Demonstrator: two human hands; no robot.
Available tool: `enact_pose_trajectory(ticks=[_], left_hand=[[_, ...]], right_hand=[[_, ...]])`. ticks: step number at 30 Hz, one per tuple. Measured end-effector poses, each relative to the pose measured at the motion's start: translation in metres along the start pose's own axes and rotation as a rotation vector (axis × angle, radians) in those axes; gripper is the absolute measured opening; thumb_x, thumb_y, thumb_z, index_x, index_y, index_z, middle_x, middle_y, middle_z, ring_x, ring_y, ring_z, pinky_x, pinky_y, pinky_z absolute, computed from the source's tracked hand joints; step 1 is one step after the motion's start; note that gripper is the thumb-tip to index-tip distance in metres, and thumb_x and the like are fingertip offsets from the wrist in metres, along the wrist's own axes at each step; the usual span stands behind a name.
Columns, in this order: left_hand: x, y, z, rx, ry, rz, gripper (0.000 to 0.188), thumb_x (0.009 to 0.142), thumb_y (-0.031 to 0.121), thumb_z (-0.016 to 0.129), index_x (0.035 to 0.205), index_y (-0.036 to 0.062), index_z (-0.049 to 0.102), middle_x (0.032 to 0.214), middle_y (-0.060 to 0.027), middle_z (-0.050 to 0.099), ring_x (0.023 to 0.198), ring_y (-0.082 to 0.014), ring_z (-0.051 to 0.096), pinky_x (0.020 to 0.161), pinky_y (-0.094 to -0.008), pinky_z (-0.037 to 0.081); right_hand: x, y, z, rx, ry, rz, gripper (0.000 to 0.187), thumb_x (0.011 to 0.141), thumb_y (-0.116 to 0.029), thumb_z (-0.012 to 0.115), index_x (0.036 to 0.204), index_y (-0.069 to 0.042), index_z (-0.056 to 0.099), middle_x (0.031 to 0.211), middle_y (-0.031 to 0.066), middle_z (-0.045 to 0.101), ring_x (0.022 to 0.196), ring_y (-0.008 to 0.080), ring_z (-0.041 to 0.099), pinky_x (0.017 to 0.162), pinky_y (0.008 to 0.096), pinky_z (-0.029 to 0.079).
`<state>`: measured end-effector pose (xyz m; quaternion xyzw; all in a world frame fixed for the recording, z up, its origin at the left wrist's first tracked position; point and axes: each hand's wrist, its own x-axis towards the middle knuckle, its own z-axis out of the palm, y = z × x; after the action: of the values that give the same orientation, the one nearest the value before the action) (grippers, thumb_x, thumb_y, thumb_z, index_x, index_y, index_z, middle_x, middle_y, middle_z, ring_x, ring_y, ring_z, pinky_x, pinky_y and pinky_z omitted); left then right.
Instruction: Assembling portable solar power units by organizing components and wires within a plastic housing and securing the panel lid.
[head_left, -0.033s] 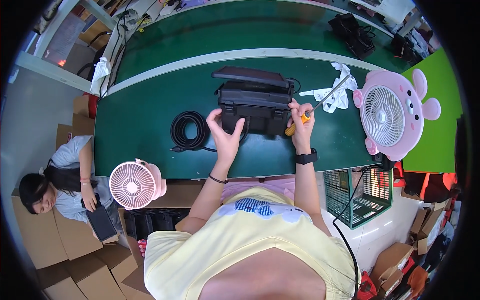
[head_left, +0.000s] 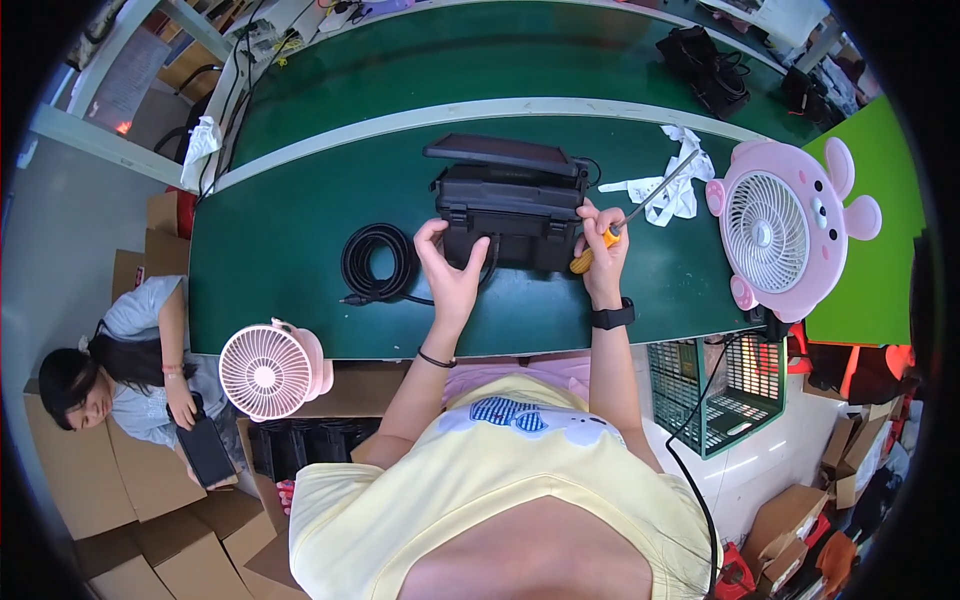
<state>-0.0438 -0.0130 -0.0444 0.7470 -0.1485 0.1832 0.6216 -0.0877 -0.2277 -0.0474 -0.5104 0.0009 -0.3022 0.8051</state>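
A black plastic case (head_left: 510, 222) with front latches rests on the green workbench, and a flat dark panel (head_left: 500, 151) tilts over its top. My left hand (head_left: 452, 275) grips its lower left front, the thumb on the front face and fingers at the left side. At the right side, my right hand (head_left: 604, 265) is closed around a screwdriver (head_left: 612, 235) with a yellow-orange handle, its long shaft pointing away to the far right. Those right fingertips also touch the case. A coiled black cable (head_left: 352, 262) lies left of my left hand; its lead runs toward the case front.
A pink animal-shaped fan (head_left: 820, 245) stands at right beside crumpled white paper (head_left: 678, 195). Another pink fan (head_left: 264, 376) is at the near left edge. A green crate (head_left: 735, 425) sits below right. At left, a co-worker (head_left: 150, 380) holds a dark panel near cardboard boxes (head_left: 70, 460).
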Motion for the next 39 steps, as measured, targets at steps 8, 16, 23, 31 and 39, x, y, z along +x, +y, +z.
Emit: enact_pose_trajectory(ticks=[8, 16, 23, 31, 39], left_hand=[[-0.001, -0.003, -0.002, 0.121, -0.048, 0.019, 0.062, 0.085, 0.004, 0.076, 0.135, 0.0043, 0.040, 0.129, -0.0110, 0.041, 0.120, -0.0226, 0.047, 0.106, -0.0337, 0.037], [0.022, 0.016, -0.018, 0.093, -0.193, 0.005, 0.067, 0.078, 0.004, 0.077, 0.138, 0.0103, 0.048, 0.132, -0.0179, 0.037, 0.124, -0.0332, 0.042, 0.108, -0.0402, 0.036], [0.020, 0.014, -0.013, 0.084, -0.132, 0.106, 0.061, 0.078, 0.004, 0.078, 0.131, 0.0123, 0.050, 0.140, -0.0197, 0.034, 0.128, -0.0341, 0.039, 0.108, -0.0416, 0.036], [0.010, 0.001, 0.003, -0.079, -0.008, 0.163, 0.055, 0.082, 0.004, 0.075, 0.130, 0.0118, 0.048, 0.144, -0.0198, 0.035, 0.129, -0.0350, 0.043, 0.107, -0.0421, 0.037], [0.010, 0.008, 0.006, 0.027, 0.031, 0.164, 0.051, 0.084, 0.006, 0.074, 0.129, 0.0110, 0.050, 0.144, -0.0202, 0.036, 0.130, -0.0359, 0.042, 0.108, -0.0433, 0.036]], right_hand=[[-0.002, -0.001, 0.001, 0.053, -0.023, 0.034, 0.019, 0.096, 0.000, 0.061, 0.090, -0.012, 0.047, 0.110, 0.0112, 0.071, 0.125, 0.0217, 0.058, 0.055, 0.0197, 0.050], [-0.001, -0.002, 0.000, 0.047, -0.027, 0.017, 0.019, 0.096, 0.000, 0.059, 0.090, -0.012, 0.046, 0.112, 0.0109, 0.070, 0.121, 0.0188, 0.059, 0.054, 0.0200, 0.050], [-0.003, -0.001, -0.002, 0.048, -0.034, 0.027, 0.018, 0.096, 0.000, 0.060, 0.090, -0.012, 0.048, 0.110, 0.0115, 0.071, 0.121, 0.0196, 0.059, 0.054, 0.0200, 0.050], [-0.004, -0.031, 0.017, -0.220, 0.012, 0.007, 0.016, 0.097, -0.005, 0.062, 0.091, -0.010, 0.049, 0.112, 0.0136, 0.071, 0.105, 0.0149, 0.065, 0.055, 0.0184, 0.047], [-0.015, -0.049, 0.038, -0.692, 0.048, -0.074, 0.010, 0.094, -0.001, 0.061, 0.088, -0.003, 0.053, 0.100, 0.0080, 0.075, 0.073, 0.0085, 0.062, 0.058, 0.0224, 0.047]])
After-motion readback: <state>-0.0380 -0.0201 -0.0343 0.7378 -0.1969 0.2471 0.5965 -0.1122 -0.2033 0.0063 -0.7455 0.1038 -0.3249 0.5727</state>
